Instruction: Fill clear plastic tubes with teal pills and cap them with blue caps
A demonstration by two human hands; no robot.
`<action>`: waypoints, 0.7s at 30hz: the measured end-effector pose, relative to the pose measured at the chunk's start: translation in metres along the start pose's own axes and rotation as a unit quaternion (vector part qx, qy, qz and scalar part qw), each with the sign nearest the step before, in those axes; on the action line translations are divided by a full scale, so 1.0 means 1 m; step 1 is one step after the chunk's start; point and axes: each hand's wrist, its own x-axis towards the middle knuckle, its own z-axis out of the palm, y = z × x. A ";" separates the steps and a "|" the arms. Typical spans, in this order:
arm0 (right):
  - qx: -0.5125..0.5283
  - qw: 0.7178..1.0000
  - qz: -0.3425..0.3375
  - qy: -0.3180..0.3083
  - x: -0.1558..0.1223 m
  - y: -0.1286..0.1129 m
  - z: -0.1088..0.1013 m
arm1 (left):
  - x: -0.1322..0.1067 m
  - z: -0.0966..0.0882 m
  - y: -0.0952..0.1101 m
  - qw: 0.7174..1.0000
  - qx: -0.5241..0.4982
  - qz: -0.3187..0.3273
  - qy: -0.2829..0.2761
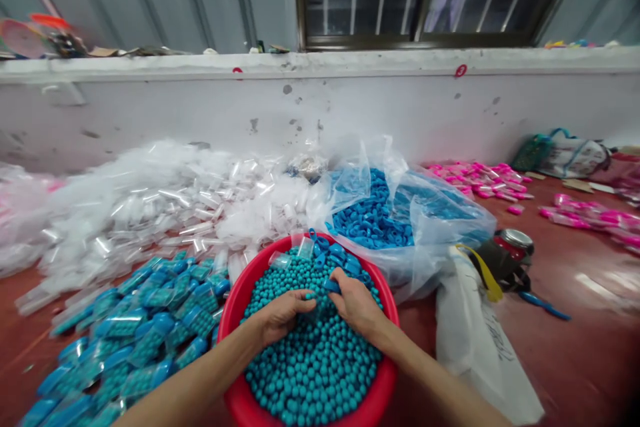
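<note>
My two bare hands over a red tub (391, 317) of teal beads (307, 377), seen from above. The tub stands directly before me on the red floor (590, 353), presumably so that both hands reach its middle equally. Loose blue caps (345, 259) lie on the beads inside the far right edge, with clear containers (280, 260) at the far edge beside them; this arrangement probably shortens the reach. Just beyond the far right edge, an open plastic bag (445, 217) holds more caps, its mouth apparently spread for access. Filled containers (145, 337) are heaped off the tub's left edge, likely to leave the right side free.

My right hand (354, 301) pinches one blue cap (331, 285) between thumb and fingers, a grip I judge suited to so small a part. This cap sits left of the right hand's knuckles and just to the right of the left fingertips, apart from them. My left hand (283, 317) is curled, thumb and forefinger nearly together; a bead shows at their tips, but I cannot tell whether they grip it.
</note>
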 end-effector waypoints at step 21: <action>0.062 0.994 -0.047 -0.071 0.002 -0.024 -0.009 | -0.031 -0.006 -0.015 0.986 0.070 0.130 0.081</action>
